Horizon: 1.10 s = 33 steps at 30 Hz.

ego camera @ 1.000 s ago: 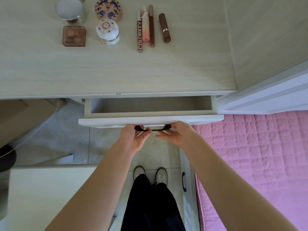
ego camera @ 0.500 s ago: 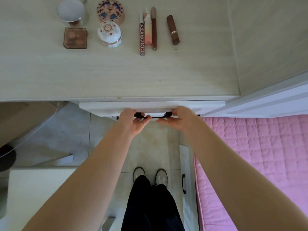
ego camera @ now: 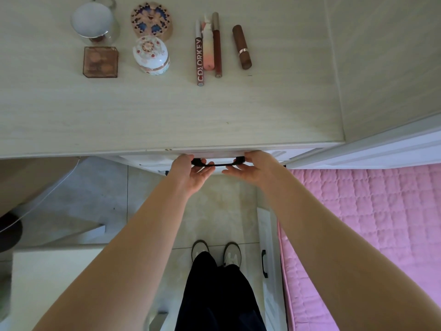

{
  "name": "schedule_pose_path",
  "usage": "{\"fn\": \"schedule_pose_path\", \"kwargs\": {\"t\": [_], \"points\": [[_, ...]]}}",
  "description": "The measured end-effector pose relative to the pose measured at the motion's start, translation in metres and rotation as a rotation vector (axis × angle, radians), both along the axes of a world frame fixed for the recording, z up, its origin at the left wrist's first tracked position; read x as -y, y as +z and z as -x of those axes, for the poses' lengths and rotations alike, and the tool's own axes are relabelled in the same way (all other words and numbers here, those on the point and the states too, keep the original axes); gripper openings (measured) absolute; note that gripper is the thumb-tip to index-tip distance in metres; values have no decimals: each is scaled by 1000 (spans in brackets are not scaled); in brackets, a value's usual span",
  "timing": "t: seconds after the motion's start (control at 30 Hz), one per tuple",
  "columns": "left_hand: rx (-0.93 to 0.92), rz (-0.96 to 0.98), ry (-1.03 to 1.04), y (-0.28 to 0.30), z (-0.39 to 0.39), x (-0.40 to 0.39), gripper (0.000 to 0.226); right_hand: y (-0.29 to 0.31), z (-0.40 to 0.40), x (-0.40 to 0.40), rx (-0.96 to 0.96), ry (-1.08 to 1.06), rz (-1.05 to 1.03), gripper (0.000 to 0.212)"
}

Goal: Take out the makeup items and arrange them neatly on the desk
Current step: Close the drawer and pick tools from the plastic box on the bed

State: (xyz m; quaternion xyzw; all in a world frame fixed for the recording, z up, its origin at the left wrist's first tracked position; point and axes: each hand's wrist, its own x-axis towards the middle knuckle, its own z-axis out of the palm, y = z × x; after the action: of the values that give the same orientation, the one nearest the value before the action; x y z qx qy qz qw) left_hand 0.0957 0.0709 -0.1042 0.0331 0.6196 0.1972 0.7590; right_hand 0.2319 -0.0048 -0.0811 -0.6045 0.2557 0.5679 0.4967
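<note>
Both hands meet at the black drawer handle under the worktop edge: the left hand curls its fingers around the handle's left end, the right hand grips its right end. Beyond the handle, the makeup items lie on the worktop: a lipstick, a COLORKEY pencil, a square compact and a white jar

Two jars, a patterned compact, a square palette and four slim tubes lie in tidy rows on the pale desk.
</note>
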Motion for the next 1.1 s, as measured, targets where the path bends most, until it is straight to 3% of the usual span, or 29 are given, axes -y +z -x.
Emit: {"fn": "schedule_pose_path", "kwargs": {"t": [0.47,0.63,0.77,0.9,0.97,1.1], "points": [[21,-16,-45,12,14,15,16,5,4,15,-1,70,25,4],[-9,11,-93,38,26,37,29,26,13,42,96,135,82,9],[-21,-29,-241,60,31,60,26,50,30,74,233,241,86,12],[-210,-345,-598,83,37,92,28,83,58,120,610,502,157,25],[-301,-615,-896,95,48,111,32,101,79,144,709,560,176,14],[-381,-1005,-1295,110,68,146,30,125,111,196,911,724,253,33]]}}
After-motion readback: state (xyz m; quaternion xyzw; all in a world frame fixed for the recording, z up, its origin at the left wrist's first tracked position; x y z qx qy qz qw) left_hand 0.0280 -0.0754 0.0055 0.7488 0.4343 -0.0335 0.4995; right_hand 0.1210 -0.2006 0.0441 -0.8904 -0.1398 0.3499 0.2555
